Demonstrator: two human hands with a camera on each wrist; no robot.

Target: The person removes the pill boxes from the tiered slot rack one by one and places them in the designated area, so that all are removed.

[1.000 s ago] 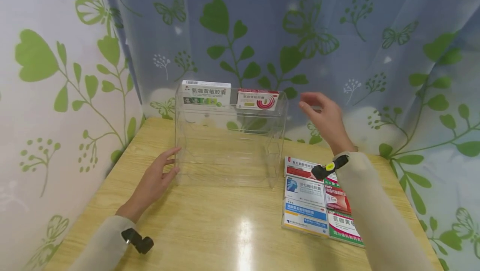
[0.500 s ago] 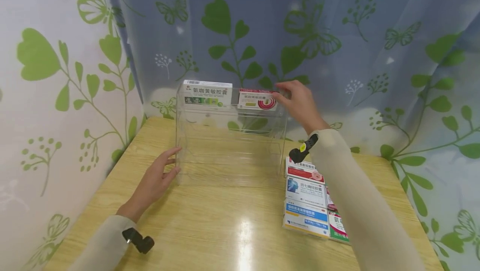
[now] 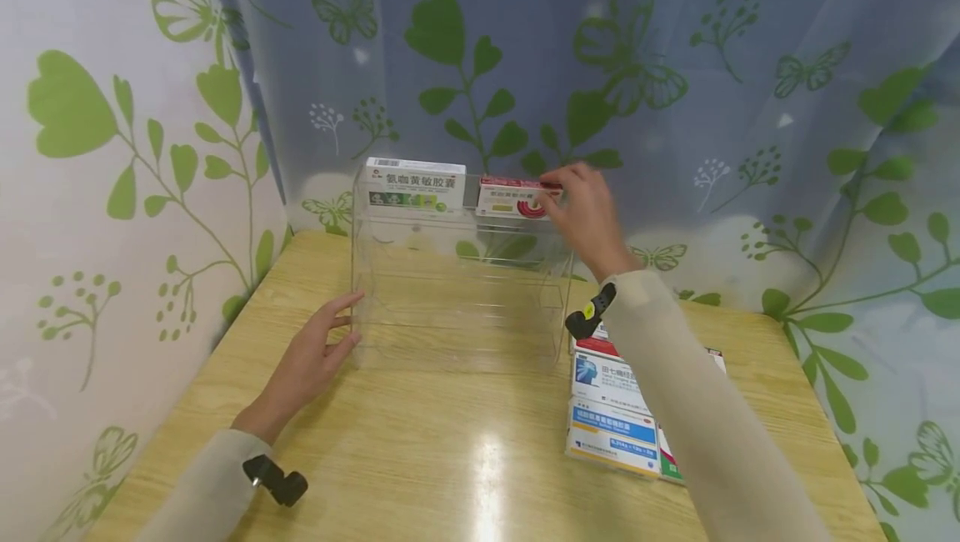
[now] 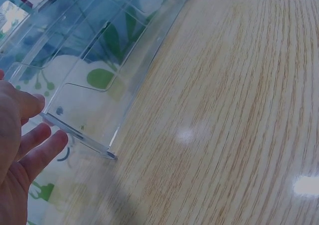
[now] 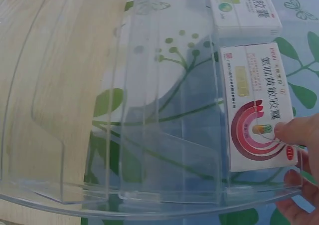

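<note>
A clear plastic display rack with stepped tiers stands at the back of the table. On its top tier sits a red-and-white medicine box, with a white-and-green medicine box to its left. My right hand pinches the red-and-white box at its right end; in the right wrist view the thumb lies on the printed front and the other fingers are partly hidden behind. At the rack's left side my left hand rests its fingertips against the side panel, fingers loosely extended.
Several medicine boxes lie in rows on the wooden table to the right of the rack, partly covered by my right sleeve. A patterned curtain hangs close behind the rack.
My right hand has moved left from beside the rack to the red-and-white box and now pinches its right end. My left hand stays at the rack's side.
</note>
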